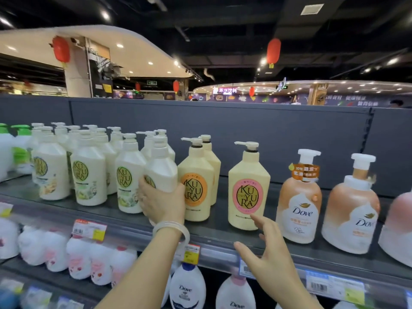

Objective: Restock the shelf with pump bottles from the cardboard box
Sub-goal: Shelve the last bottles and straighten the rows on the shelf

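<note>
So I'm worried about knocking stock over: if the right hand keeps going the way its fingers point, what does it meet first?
Probably the pink-label Kuyura bottle; the right hand has its fingertips almost at its base.

KUYURA on the yellow pump bottle [248, 190]; Dove on the orange bottle [299, 204].

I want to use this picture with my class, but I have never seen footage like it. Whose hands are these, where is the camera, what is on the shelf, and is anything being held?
There is no machine here. A person wears the camera on the head, so you look forward and down at that person's own hands. The left hand, with a pale bangle at the wrist, grips a white pump bottle at the front of the top shelf. The right hand is open and holds nothing; its fingertips are near a cream bottle with a pink label. More white and cream pump bottles stand to the left, peach Dove bottles to the right.
</note>
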`<state>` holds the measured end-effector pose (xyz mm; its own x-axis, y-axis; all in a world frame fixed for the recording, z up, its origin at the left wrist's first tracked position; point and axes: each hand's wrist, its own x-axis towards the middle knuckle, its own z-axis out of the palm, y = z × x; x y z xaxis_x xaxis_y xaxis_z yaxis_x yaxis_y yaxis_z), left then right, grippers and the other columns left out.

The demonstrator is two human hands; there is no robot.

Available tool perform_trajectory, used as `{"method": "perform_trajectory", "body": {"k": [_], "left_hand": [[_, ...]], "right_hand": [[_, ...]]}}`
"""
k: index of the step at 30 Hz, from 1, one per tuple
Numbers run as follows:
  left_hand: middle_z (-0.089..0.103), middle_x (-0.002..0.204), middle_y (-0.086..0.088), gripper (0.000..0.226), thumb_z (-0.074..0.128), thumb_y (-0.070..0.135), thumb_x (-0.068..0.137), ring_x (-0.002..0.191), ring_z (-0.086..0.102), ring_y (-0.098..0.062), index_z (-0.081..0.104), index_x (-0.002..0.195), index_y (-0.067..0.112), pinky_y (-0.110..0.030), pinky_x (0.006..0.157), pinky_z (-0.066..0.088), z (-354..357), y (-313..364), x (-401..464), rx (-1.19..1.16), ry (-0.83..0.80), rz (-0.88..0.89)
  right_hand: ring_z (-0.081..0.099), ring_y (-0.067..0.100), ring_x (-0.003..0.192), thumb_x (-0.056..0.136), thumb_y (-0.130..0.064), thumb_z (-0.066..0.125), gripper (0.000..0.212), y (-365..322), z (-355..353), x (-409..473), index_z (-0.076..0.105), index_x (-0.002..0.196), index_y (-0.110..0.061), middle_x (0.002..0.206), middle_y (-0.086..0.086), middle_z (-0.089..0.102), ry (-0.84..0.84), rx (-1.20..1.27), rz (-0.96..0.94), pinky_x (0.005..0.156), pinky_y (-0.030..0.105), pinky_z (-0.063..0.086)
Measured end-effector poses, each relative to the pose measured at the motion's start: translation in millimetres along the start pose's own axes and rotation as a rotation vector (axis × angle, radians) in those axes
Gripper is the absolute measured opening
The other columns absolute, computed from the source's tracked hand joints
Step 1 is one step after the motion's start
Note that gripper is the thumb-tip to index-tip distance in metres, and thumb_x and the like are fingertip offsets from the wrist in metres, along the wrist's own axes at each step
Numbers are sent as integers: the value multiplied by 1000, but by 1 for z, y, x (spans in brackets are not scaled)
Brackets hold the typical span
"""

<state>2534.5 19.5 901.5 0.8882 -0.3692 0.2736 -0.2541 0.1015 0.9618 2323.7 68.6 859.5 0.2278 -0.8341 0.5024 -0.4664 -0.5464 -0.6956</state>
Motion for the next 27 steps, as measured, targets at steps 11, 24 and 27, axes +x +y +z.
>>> {"method": "perform_trajectory", "body": {"k": [11, 24, 27], "left_hand": [[34, 144, -20, 96, 77, 18, 65, 134, 26, -38, 22, 143, 18, -51, 112, 20, 10, -6, 8, 148, 17, 17], [22, 145, -5, 104, 80, 19, 63, 137, 25, -25, 17, 147, 15, -40, 114, 27, -55, -56, 14, 94, -483, 49], [31, 126, 10, 98, 83, 29, 62, 126, 36, -11, 28, 143, 17, -25, 105, 30, -63, -53, 29, 74, -543, 94]], "right_hand": [[45, 7, 116, 78, -19, 74, 58, -14, 24, 8, 38, 120, -35, 113, -21, 43, -31, -25, -18, 100, 25, 36], [43, -1, 109, 82, -22, 70, 47, -32, 68, 17, 45, 121, -31, 117, -14, 47, -120, -52, -8, 92, 16, 31], [45, 2, 110, 82, -21, 70, 47, -45, 85, 26, 49, 125, -23, 116, -12, 49, -135, -21, -43, 92, 16, 32]]}}
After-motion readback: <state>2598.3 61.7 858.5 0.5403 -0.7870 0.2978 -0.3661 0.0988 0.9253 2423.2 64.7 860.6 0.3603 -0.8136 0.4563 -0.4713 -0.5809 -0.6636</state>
